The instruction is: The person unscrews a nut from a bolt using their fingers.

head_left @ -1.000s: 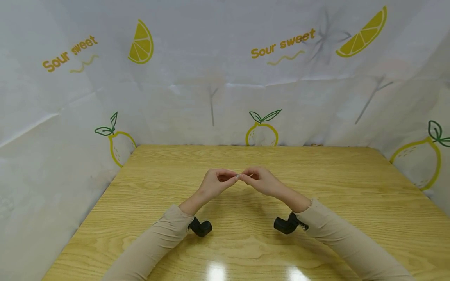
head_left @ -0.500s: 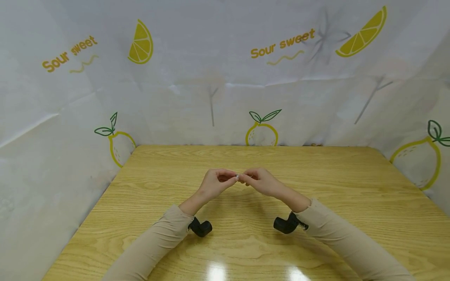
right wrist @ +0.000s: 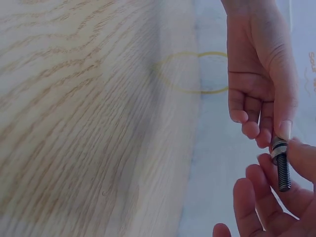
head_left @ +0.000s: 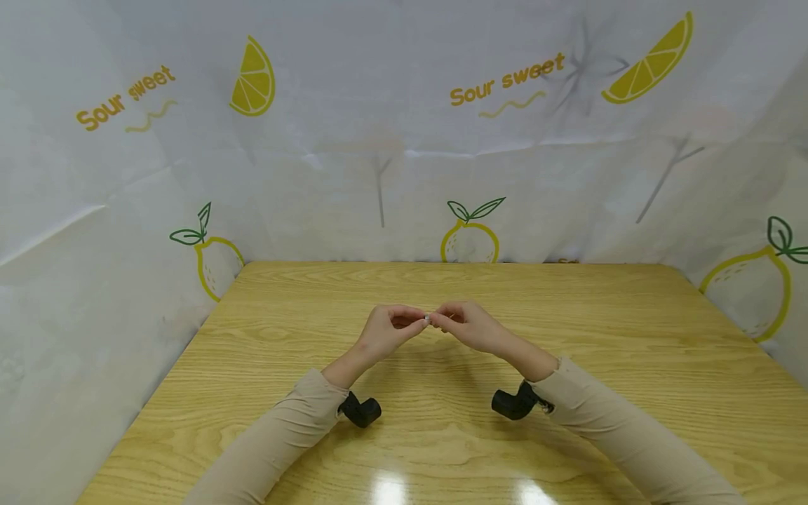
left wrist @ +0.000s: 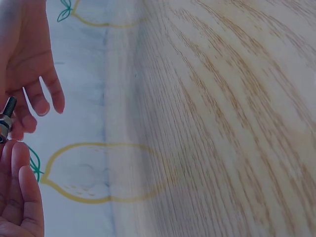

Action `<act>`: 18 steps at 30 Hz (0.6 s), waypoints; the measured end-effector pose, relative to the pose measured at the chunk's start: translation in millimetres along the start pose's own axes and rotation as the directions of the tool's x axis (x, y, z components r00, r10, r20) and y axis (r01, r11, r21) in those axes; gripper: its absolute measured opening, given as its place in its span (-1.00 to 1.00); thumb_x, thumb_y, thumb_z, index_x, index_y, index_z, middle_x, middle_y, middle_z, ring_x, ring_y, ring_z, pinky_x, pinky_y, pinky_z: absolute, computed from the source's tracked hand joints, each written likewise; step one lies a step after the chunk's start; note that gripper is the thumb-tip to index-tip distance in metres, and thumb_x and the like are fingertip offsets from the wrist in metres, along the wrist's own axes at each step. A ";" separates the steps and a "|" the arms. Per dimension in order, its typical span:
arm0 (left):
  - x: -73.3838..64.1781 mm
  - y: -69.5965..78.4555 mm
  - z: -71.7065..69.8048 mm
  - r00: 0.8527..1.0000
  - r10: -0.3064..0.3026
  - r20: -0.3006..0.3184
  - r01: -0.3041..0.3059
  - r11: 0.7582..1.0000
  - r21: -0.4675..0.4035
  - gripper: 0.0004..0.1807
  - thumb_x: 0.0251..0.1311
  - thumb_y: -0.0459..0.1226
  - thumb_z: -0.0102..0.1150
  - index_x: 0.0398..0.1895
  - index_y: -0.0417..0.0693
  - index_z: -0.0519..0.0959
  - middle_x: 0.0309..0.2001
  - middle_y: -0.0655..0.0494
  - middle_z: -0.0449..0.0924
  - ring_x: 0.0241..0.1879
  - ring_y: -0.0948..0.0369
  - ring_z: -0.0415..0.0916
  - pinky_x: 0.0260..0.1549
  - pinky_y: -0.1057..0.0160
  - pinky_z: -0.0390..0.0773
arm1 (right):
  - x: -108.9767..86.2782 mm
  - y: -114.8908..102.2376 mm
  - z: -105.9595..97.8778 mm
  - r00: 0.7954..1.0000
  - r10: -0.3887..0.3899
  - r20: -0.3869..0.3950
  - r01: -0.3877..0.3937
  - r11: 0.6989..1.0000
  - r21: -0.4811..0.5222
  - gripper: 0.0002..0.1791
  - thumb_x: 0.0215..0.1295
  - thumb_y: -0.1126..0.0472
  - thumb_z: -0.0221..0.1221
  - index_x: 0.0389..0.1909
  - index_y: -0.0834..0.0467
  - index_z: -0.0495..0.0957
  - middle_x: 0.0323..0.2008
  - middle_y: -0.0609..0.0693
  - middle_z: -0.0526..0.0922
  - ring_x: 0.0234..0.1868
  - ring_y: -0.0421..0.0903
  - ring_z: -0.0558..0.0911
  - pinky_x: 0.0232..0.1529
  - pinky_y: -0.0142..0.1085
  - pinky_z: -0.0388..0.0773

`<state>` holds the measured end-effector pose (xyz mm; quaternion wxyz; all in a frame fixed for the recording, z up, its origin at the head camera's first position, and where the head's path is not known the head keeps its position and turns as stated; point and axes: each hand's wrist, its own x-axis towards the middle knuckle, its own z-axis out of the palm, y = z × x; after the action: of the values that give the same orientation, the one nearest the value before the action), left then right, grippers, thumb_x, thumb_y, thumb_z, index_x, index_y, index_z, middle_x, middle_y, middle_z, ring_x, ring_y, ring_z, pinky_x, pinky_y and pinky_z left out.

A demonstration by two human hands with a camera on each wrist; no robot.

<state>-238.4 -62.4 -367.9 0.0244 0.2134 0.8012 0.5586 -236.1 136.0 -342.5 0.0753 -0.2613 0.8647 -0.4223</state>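
A small dark metal bolt (right wrist: 283,170) with a threaded shank and silvery rings near its head lies between my two hands, raised above the table. My left hand (head_left: 386,334) pinches its head end between thumb and fingertips. The fingertips of my right hand (head_left: 473,330) meet there too, thumb and index finger at the rings; whether these are nuts or washers I cannot tell. The bare thread points toward the right palm. In the left wrist view the bolt (left wrist: 7,118) shows at the left edge, partly cut off. The remaining right fingers are loosely bent.
A wood-grain table (head_left: 404,435) spreads below the hands. Behind and beside it hangs a white cloth (head_left: 353,189) printed with lemons. Black camera mounts (head_left: 361,409) sit at both wrists, under beige sleeves (head_left: 278,435).
The right fingers have shifted slightly at the bolt, dipping a little. My left hand stays almost still, and both forearms keep their places.
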 end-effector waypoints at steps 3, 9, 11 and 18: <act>-0.8 0.2 0.0 1.000 0.001 -0.005 -0.001 1.000 -0.009 -0.72 0.20 -0.25 0.19 -0.08 -0.24 0.63 -0.10 -0.18 0.65 -0.18 0.03 0.63 -0.23 0.30 0.62 | -0.3 -0.5 -0.1 1.000 0.000 -0.026 0.000 1.000 0.008 -0.69 0.34 0.14 0.10 -0.05 0.28 0.53 -0.10 0.25 0.60 -0.15 0.14 0.61 -0.20 -0.24 0.58; -1.6 1.2 -0.3 1.000 -0.005 -0.007 0.005 1.000 -0.014 -0.71 0.21 -0.26 0.19 -0.07 -0.24 0.62 -0.09 -0.18 0.64 -0.17 0.03 0.62 -0.22 0.28 0.63 | 0.8 0.7 -0.4 1.000 -0.021 -0.015 0.021 1.000 -0.003 -0.64 0.38 0.09 0.04 -0.02 0.30 0.51 -0.09 0.25 0.58 -0.15 0.12 0.61 -0.20 -0.21 0.59; -1.4 1.3 -0.3 1.000 -0.006 -0.004 0.006 1.000 -0.009 -0.71 0.21 -0.25 0.18 -0.08 -0.24 0.63 -0.09 -0.17 0.65 -0.18 0.05 0.63 -0.23 0.30 0.63 | 1.1 1.3 -0.4 1.000 -0.022 0.013 0.022 1.000 -0.005 -0.63 0.42 0.09 -0.02 -0.04 0.32 0.53 -0.11 0.28 0.59 -0.13 0.18 0.60 -0.17 -0.13 0.59; -1.0 0.6 0.3 1.000 -0.005 -0.010 0.005 1.000 -0.005 -0.73 0.21 -0.25 0.18 -0.10 -0.24 0.63 -0.10 -0.17 0.65 -0.18 0.06 0.63 -0.22 0.30 0.63 | -0.2 -0.2 -0.5 1.000 -0.008 0.011 0.008 1.000 0.011 -0.69 0.34 0.15 0.10 -0.05 0.30 0.51 -0.10 0.24 0.59 -0.15 0.12 0.62 -0.20 -0.22 0.60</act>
<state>-237.2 -62.4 -367.7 0.0224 0.2088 0.8004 0.5615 -236.1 136.4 -342.1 0.0798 -0.2664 0.8609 -0.4260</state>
